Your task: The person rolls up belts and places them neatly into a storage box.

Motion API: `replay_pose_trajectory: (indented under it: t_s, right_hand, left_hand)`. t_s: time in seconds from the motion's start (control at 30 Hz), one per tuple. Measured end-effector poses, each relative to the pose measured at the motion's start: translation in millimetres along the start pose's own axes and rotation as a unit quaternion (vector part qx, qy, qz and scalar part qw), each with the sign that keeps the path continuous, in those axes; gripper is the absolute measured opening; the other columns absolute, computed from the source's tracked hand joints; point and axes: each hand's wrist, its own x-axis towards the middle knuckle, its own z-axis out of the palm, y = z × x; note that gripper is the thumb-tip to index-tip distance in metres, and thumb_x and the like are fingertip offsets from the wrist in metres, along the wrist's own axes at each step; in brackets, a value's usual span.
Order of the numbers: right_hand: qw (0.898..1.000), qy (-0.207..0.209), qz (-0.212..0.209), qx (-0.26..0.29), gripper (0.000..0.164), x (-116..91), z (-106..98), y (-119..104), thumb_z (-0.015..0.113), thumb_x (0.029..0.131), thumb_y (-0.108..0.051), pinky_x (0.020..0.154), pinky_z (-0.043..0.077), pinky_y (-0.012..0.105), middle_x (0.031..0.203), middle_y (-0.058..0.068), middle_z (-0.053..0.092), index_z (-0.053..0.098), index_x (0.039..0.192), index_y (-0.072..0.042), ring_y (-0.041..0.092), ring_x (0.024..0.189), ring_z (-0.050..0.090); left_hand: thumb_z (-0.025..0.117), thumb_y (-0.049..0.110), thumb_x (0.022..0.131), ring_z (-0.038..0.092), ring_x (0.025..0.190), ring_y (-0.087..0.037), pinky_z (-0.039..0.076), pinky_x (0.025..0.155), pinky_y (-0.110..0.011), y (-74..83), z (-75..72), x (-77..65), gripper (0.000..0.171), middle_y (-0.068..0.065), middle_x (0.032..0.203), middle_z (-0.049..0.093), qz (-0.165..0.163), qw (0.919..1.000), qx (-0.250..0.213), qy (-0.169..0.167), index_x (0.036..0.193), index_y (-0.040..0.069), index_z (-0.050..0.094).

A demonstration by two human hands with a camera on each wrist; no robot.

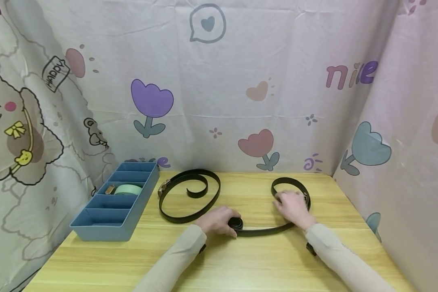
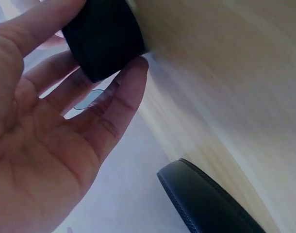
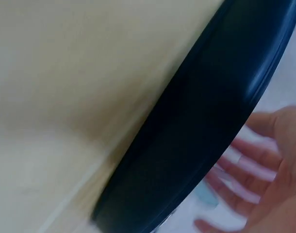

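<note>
A black belt (image 1: 266, 232) stands on edge on the wooden table, running from a tight coil at its left end to a wide loop at the right. My left hand (image 1: 217, 220) grips that coil, its thumb and fingers around the rolled strap (image 2: 106, 41) in the left wrist view. Over the loop, close to the metal buckle (image 1: 306, 198), is my right hand (image 1: 292, 206). Its fingers (image 3: 247, 165) are spread and loosely bent beside the strap (image 3: 196, 107) in the right wrist view.
A second black belt (image 1: 219, 190) lies loosely curled left of centre, its buckle (image 1: 163, 187) at the left. On the far left stands a blue divided tray (image 1: 136, 219); one compartment holds a pale green roll (image 1: 129, 189) and a small brown item (image 1: 110, 189). A printed curtain (image 1: 211, 101) hangs behind.
</note>
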Motion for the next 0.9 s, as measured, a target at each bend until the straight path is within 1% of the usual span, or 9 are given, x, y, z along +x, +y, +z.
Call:
replay_pose_trajectory:
  t_s: [0.1, 0.17, 0.23, 0.33, 0.43, 0.53, 0.67, 0.77, 0.9]
  right_hand:
    - [0.993, -0.035, -0.090, 0.063, 0.026, -6, 1, -30, 0.071, 0.088, -0.027, 0.093, 0.047, 0.053, 0.107, 0.006, 0.073, 0.071, 0.107, -0.010, 0.026, 0.099, 0.067]
    - [0.981, -0.069, -0.150, 0.102, 0.029, -11, 1, -48, 0.069, 0.090, -0.031, 0.091, 0.051, 0.042, 0.109, 0.002, 0.072, 0.069, 0.112, -0.012, 0.018, 0.098, 0.066]
    - [0.965, -0.104, -0.204, 0.127, 0.034, -15, 2, -62, 0.067, 0.091, -0.036, 0.082, 0.054, 0.030, 0.108, -0.002, 0.070, 0.067, 0.118, -0.015, 0.011, 0.092, 0.065]
    - [0.950, -0.135, -0.252, 0.128, 0.042, -20, 6, -75, 0.067, 0.091, -0.041, 0.072, 0.049, 0.020, 0.103, -0.005, 0.067, 0.064, 0.124, -0.017, 0.003, 0.082, 0.059]
    - [0.944, -0.150, -0.266, 0.128, 0.039, -19, 13, -80, 0.068, 0.089, -0.041, 0.066, 0.045, 0.016, 0.098, -0.006, 0.065, 0.066, 0.119, -0.016, 0.001, 0.077, 0.054]
    - [0.940, -0.154, -0.267, 0.145, 0.024, -17, 18, -83, 0.069, 0.090, -0.036, 0.063, 0.043, 0.015, 0.092, -0.008, 0.066, 0.068, 0.105, -0.017, -0.001, 0.074, 0.053]
    - [0.936, -0.155, -0.269, 0.164, 0.007, -15, 19, -88, 0.069, 0.092, -0.026, 0.059, 0.041, 0.013, 0.083, -0.011, 0.064, 0.066, 0.090, -0.020, -0.003, 0.068, 0.049]
    - [0.933, -0.165, -0.271, 0.173, 0.006, -13, 16, -89, 0.069, 0.091, -0.018, 0.059, 0.041, 0.013, 0.080, -0.010, 0.064, 0.065, 0.086, -0.020, -0.002, 0.066, 0.050]
    - [0.922, -0.190, -0.283, 0.184, 0.007, -9, 12, -87, 0.071, 0.088, -0.012, 0.063, 0.044, 0.014, 0.084, -0.006, 0.067, 0.067, 0.091, -0.017, 0.002, 0.070, 0.055]
  left_hand:
    - [0.084, 0.038, 0.075, 0.059, 0.094, -0.003, 0.048, 0.083, -0.023, 0.0, -0.3, 1.9, 0.057, 0.008, 0.117, 0.068, 0.002, 1.0000, 0.002, -0.003, 0.126, 0.020, 0.065]
    - [0.084, 0.037, 0.075, 0.059, 0.090, -0.002, 0.048, 0.080, -0.023, -0.3, -0.5, 3.8, 0.054, 0.009, 0.112, 0.068, 0.005, 1.0000, -0.001, -0.005, 0.124, 0.022, 0.066]
    - [0.084, 0.036, 0.075, 0.057, 0.086, -0.002, 0.047, 0.078, -0.023, -0.6, -0.6, 6.0, 0.049, 0.012, 0.106, 0.068, 0.010, 0.9999, -0.004, -0.009, 0.119, 0.023, 0.068]
    - [0.085, 0.034, 0.075, 0.056, 0.084, 0.000, 0.047, 0.078, -0.022, -0.9, -0.2, 8.6, 0.042, 0.015, 0.102, 0.066, 0.016, 0.9997, -0.008, -0.016, 0.113, 0.026, 0.068]
    - [0.085, 0.031, 0.075, 0.056, 0.084, 0.000, 0.047, 0.078, -0.022, -0.8, 1.1, 10.2, 0.037, 0.016, 0.099, 0.065, 0.022, 0.9995, -0.011, -0.021, 0.108, 0.027, 0.068]
    - [0.086, 0.032, 0.074, 0.055, 0.078, -0.001, 0.046, 0.073, -0.020, 1.3, 2.6, 9.8, 0.033, 0.014, 0.092, 0.065, 0.017, 0.9997, -0.006, -0.017, 0.101, 0.024, 0.068]
    - [0.085, 0.039, 0.073, 0.051, 0.069, -0.004, 0.043, 0.065, -0.021, 9.0, 4.4, 7.4, 0.031, 0.012, 0.079, 0.060, -0.015, 0.9998, 0.009, -0.002, 0.089, 0.020, 0.066]
    - [0.084, 0.045, 0.073, 0.049, 0.065, -0.004, 0.041, 0.061, -0.022, 14.2, 5.6, 7.0, 0.034, 0.012, 0.074, 0.057, -0.030, 0.9991, 0.025, 0.017, 0.083, 0.020, 0.064]
    - [0.084, 0.043, 0.073, 0.050, 0.065, -0.004, 0.042, 0.062, -0.021, 14.8, 5.8, 7.5, 0.031, 0.012, 0.074, 0.058, -0.016, 0.9992, 0.027, 0.026, 0.081, 0.021, 0.064]
